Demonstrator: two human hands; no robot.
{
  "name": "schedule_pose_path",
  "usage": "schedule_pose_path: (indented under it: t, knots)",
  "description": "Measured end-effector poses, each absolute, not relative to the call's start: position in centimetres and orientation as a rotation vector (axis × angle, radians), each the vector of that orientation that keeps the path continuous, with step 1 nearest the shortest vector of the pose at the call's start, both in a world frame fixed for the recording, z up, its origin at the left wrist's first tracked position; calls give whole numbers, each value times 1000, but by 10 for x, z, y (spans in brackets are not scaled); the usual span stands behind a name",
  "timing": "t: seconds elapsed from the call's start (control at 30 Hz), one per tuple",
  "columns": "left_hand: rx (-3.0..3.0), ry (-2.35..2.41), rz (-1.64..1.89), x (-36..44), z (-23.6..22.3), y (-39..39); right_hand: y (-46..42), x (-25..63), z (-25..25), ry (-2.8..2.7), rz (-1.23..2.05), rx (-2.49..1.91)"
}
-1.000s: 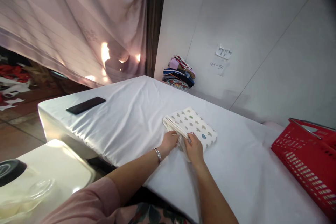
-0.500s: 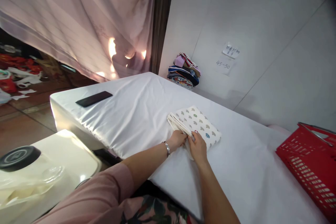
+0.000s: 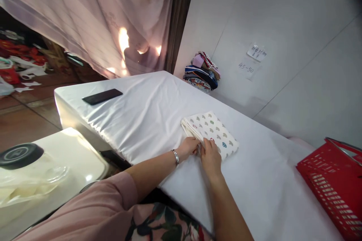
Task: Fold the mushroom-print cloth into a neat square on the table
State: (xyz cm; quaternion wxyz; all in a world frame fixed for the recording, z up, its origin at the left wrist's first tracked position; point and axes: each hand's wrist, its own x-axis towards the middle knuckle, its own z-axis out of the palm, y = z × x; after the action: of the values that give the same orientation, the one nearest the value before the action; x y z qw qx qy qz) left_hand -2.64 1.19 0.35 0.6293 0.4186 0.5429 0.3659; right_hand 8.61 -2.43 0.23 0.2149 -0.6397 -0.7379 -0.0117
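A folded white cloth (image 3: 216, 130) printed with grey mushroom shapes and a few coloured ones lies on the white-covered table (image 3: 158, 105). Its layered near-left edge is between my two hands. My left hand (image 3: 189, 147), with a silver bracelet at the wrist, is closed on that edge, fingertips partly hidden. Close beside it, my right hand (image 3: 210, 156) pinches the same edge with curled fingers, its back covering the cloth's near corner.
A black phone-like slab (image 3: 102, 96) lies at the table's far left. Folded clothes (image 3: 201, 71) are stacked by the wall. On the right stands a red plastic basket (image 3: 330, 180). A cream surface with a black round lid (image 3: 21, 155) is at lower left.
The cloth's front edge now lies flatter and more even, and less of it hangs below my hands. My hands stay on the edge. The view has shifted slightly.
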Motion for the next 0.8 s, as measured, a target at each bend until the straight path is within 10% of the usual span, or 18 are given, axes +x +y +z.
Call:
schedule_pose_path:
  t: [0.8]
  knots:
    - [772, 1155, 959, -49, 3, -3, -17, 93, -4, -1951, 48, -1758]
